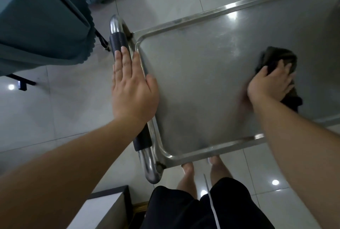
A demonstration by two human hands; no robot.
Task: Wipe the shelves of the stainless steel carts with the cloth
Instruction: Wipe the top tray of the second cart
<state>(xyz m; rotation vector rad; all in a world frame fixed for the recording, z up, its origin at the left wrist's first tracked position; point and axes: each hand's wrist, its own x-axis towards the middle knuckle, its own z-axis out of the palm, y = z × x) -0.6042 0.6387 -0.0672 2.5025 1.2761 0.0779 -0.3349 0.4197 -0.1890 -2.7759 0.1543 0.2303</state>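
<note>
Overhead, one cart shelf (198, 81), one dark cloth (276, 57), two hands, left hand (132, 89), right hand (270, 83)

right hand (270, 83) gripping cloth (277, 59), cart shelf (198, 85)

The cart's top shelf (202, 81) is cut off by the right edge of the view, so its far end cannot be seen. The dark cloth (276, 57) on that shelf is partly covered by the right hand (270, 83), and both are motion-blurred. Any lower shelves lie hidden beneath the top shelf.
</note>
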